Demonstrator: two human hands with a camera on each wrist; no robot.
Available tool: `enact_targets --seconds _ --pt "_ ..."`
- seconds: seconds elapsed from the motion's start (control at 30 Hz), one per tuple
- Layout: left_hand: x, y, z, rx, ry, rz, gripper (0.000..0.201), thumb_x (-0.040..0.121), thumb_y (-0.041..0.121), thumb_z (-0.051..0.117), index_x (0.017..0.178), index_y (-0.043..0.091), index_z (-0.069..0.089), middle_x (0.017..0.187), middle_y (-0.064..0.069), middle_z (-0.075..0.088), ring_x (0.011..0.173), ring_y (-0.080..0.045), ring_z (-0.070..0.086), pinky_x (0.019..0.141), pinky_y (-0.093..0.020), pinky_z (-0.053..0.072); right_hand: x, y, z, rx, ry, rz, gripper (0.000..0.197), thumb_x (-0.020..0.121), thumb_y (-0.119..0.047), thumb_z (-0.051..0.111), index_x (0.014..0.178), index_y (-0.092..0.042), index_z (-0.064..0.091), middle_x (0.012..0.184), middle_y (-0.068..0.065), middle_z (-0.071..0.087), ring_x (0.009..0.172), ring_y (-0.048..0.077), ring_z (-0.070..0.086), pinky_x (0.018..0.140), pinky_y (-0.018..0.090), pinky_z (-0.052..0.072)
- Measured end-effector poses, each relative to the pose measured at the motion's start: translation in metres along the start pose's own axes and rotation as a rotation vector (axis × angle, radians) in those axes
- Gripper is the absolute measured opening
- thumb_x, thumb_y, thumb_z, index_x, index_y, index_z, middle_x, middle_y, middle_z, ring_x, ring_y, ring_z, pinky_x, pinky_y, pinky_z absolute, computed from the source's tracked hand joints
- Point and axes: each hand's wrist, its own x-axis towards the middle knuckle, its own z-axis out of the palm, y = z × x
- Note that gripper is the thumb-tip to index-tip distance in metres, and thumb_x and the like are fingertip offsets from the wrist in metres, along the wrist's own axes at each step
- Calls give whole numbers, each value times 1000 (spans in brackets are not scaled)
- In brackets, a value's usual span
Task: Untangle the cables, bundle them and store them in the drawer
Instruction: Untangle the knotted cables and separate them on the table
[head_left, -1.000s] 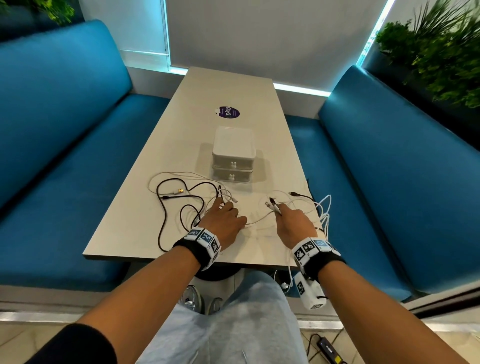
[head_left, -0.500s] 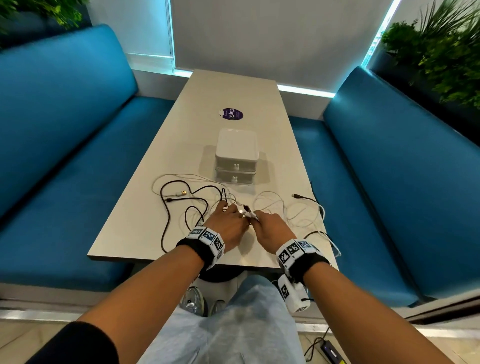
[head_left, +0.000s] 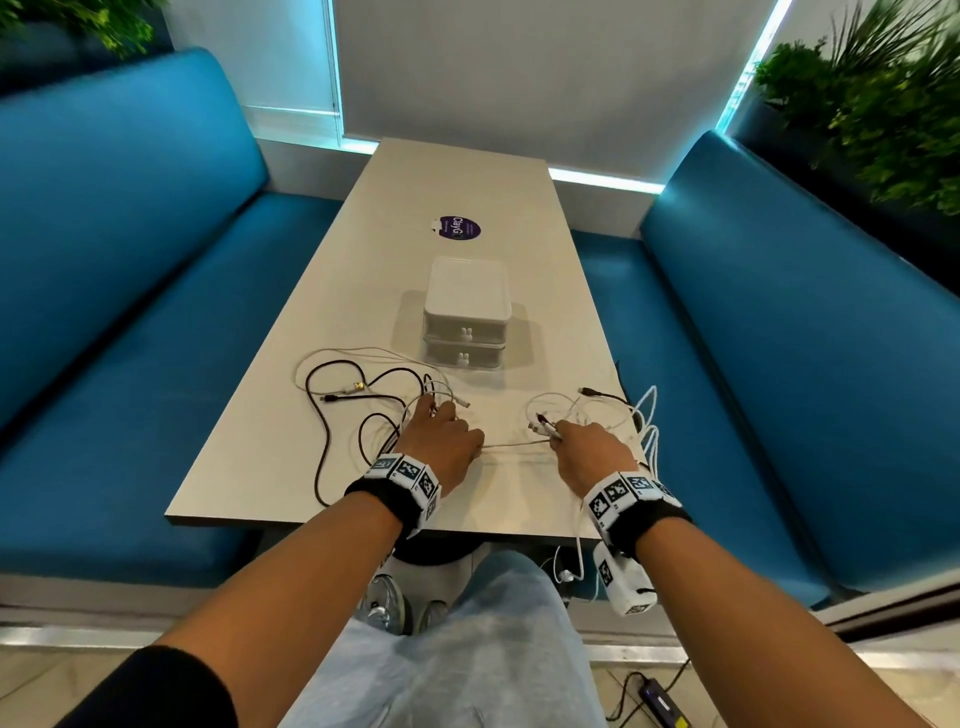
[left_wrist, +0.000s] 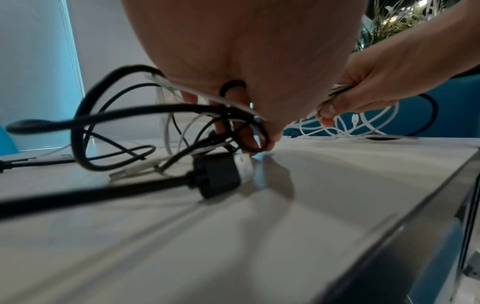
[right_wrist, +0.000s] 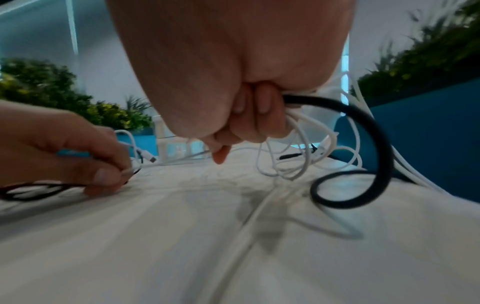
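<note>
Black cables (head_left: 322, 415) and thin white ones lie tangled on the table's near left. My left hand (head_left: 441, 441) rests on this tangle, fingers curled among the black loops (left_wrist: 155, 111), thumb and finger pinching a thin white cable (right_wrist: 166, 163). That cable (head_left: 514, 444) runs taut to my right hand (head_left: 587, 447), which grips a bunch of white cables (right_wrist: 298, 156) and one black cable (right_wrist: 374, 131). More white loops (head_left: 644, 426) spill over the right edge. A white two-drawer box (head_left: 465, 317) stands beyond the hands, both drawers shut.
Blue benches (head_left: 130, 312) flank the pale table (head_left: 363, 312) on both sides. A purple sticker (head_left: 460, 227) lies beyond the box. A white cable end (head_left: 566, 574) hangs below the near edge. Plants (head_left: 883, 104) stand at the back right.
Half a second ago my hands met at the table's middle. They have now pulled apart, the right one moving right, drawing a white cable taut between them.
</note>
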Motion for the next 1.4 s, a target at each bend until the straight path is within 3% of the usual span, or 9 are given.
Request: enact_targets --seconds 0.17,0.33,0.5,0.67,0.87,0.97,1.1,1.33,1.4 --pt "-5 3 2 26 24 36 26 100 30 40 111 22 63 105 1 71 125 -30 45 110 -52 14 -5 9 4 -28 7 74 24 99 -22 37 107 -17 58 91 6 64 78 27 63 66 33 50" --pt "-6 9 0 -11 55 21 32 97 35 34 103 24 63 97 0 72 118 -29 49 108 -52 18 -6 -6 1 179 77 4 28 103 -36 34 114 -20 55 88 10 65 72 29 57 60 33 44" --pt "-4 11 -3 -28 52 4 32 98 36 32 103 24 62 94 -1 72 116 -31 51 106 -54 21 -6 -21 0 313 90 -122 29 102 -37 37 111 -18 57 87 13 67 76 32 61 63 36 49" --pt "0 16 -3 -107 45 -14 34 98 31 30 112 29 61 102 4 70 120 -28 48 106 -54 17 -7 -44 11 372 -10 -227 25 101 -33 40 107 -16 57 94 13 68 89 34 62 74 41 50" --pt "-6 8 2 -82 60 -15 27 103 36 33 107 26 58 100 2 70 116 -26 51 107 -53 20 -6 -40 14 313 -62 -145 24 99 -36 43 106 -18 58 95 13 68 89 34 62 75 42 51" --pt "-9 -6 8 -105 27 -42 24 98 21 41 113 31 57 106 5 67 119 -24 47 111 -53 16 -5 -19 8 220 -25 -56 24 100 -34 42 112 -19 57 97 14 67 87 34 64 72 37 51" --pt "-10 -6 11 -136 47 -31 22 97 21 42 109 34 55 100 9 67 114 -22 49 106 -51 16 -5 1 3 144 1 37 26 102 -34 38 111 -17 55 98 13 66 86 32 63 71 36 51" --pt "-4 6 10 -140 62 -75 23 99 30 36 107 31 58 96 4 69 111 -26 51 105 -53 16 -8 -20 6 218 43 -6 29 102 -37 37 116 -21 56 96 14 67 86 34 63 64 34 42" --pt "-3 9 6 -157 60 -86 22 98 29 36 105 31 58 95 4 69 112 -27 51 106 -53 16 -9 -32 9 255 31 -45 28 101 -38 37 114 -22 56 96 13 67 87 35 63 65 35 46"
